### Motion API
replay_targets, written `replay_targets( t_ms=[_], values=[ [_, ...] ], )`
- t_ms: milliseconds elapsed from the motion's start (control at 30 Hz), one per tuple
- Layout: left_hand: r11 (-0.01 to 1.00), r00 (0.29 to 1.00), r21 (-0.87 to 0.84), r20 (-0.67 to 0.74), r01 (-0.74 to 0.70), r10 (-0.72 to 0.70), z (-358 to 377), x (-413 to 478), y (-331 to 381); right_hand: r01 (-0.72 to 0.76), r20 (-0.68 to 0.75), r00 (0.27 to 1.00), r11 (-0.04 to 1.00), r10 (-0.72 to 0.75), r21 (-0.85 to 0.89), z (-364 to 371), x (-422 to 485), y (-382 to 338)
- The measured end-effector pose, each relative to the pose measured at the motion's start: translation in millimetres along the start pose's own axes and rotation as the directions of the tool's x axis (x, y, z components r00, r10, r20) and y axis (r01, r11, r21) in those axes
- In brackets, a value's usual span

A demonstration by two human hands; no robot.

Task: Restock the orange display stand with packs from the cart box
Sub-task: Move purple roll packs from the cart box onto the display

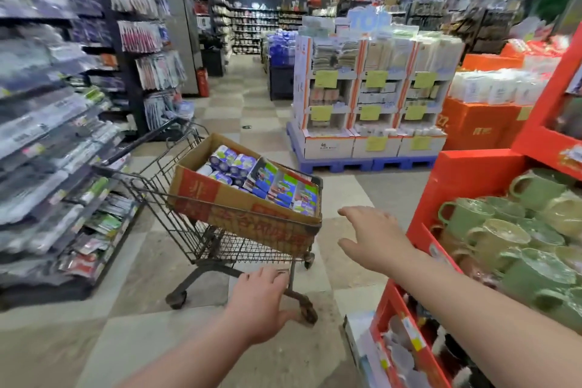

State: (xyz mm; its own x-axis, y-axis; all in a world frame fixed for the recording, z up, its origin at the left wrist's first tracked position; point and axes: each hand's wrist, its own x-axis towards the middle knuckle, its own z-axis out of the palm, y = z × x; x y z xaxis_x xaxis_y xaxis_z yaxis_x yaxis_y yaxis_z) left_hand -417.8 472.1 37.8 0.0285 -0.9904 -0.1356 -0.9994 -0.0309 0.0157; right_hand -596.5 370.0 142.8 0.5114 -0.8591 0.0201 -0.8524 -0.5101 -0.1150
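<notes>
A wire shopping cart (pixel 163 198) stands in the aisle with a brown cardboard box (pixel 226 201) on it. Blue and green packs (pixel 283 189) and rolled blue packs (pixel 226 161) fill the box. The orange display stand (pixel 466 186) rises at the right, its shelf full of green mugs (pixel 504 239). My left hand (pixel 261 302) hovers low in front of the cart's near wheel, fingers apart, holding nothing. My right hand (pixel 374 239) is stretched out between the box and the stand, fingers spread, empty.
Shelves of hanging goods (pixel 56 135) line the left side. A white stacked display on blue pallets (pixel 371 98) stands ahead, with orange boxes (pixel 478 123) to its right. A red fire extinguisher (pixel 202 82) leans by a pillar. Checkered floor runs down the aisle.
</notes>
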Motion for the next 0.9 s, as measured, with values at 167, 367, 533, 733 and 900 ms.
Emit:
replay_targets(
  t_ms=[167,367,533,733,900],
  values=[
    [0.993,0.993,0.015,0.017,0.115,-0.115,1.7,32.2,-41.3,0.075,0.069,0.995,0.997,-0.074,-0.005,30.0,61.7,-12.5],
    [0.984,0.985,0.043,0.016,0.172,-0.173,-17.9,110.5,-73.0,0.143,0.189,0.972,0.990,-0.140,-0.003,73.3,135.9,4.2],
    [0.979,0.980,0.024,-0.003,0.201,-0.201,-35.9,174.1,-83.9,0.187,0.271,0.946,0.982,-0.178,-0.006,103.0,179.4,23.6],
    [0.976,0.974,-0.010,-0.063,0.217,-0.217,-65.9,231.7,-106.4,0.207,0.368,0.909,0.978,-0.193,0.002,130.4,217.1,33.5],
    [0.980,0.974,-0.018,-0.111,0.198,-0.198,-81.6,274.5,-136.9,0.184,0.409,0.896,0.983,-0.173,0.012,144.9,246.6,33.4]
  ],
)
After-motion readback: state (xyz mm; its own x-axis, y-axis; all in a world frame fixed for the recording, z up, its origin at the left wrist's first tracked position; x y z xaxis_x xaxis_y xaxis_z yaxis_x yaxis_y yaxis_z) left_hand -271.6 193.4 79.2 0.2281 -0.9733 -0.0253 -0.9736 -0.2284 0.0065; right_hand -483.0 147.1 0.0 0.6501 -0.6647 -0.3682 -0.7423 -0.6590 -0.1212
